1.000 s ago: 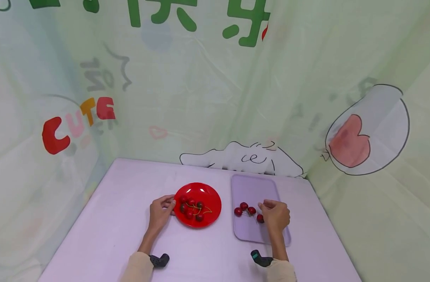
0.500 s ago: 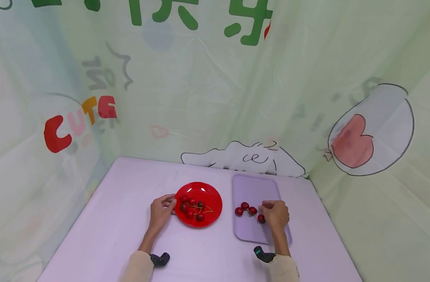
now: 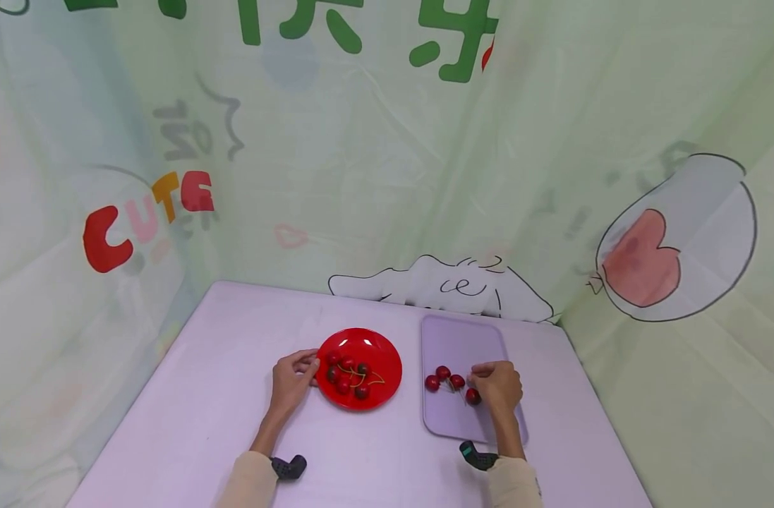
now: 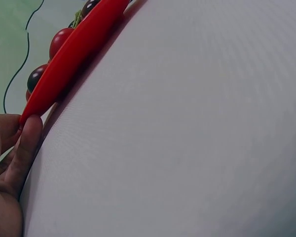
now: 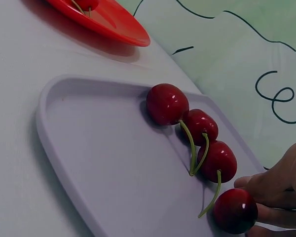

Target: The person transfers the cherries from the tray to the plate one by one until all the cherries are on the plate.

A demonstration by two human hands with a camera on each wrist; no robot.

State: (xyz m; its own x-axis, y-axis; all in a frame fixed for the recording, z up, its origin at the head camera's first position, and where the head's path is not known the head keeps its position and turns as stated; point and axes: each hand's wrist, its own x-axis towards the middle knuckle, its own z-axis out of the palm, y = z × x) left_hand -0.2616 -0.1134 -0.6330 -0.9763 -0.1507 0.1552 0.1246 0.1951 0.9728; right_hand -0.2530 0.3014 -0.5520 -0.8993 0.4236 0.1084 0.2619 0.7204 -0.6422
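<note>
Several cherries (image 3: 362,391) with green stems sit on a round red plate (image 3: 387,349). At the plate's left rim, my left hand (image 3: 290,384) pinches the edge between thumb and fingers, as the left wrist view also shows. Several dark red cherries (image 5: 218,161) lie on a lilac tray (image 5: 113,148) to the right. My right hand (image 3: 497,384) is over the tray's right side, fingers loosely bent beside the nearest cherry (image 5: 235,211). That cherry hides part of the fingers in the right wrist view; I see nothing held, and contact is unclear.
Plate and tray stand side by side on a pale table (image 3: 234,317), with a gap between them. A printed curtain (image 3: 361,176) closes off the back and both sides. Black wrist devices (image 3: 478,456) are worn on both forearms.
The head view has shifted slightly, so the scene appears a little further right. Both hands, the plate and the cherries keep their places relative to each other.
</note>
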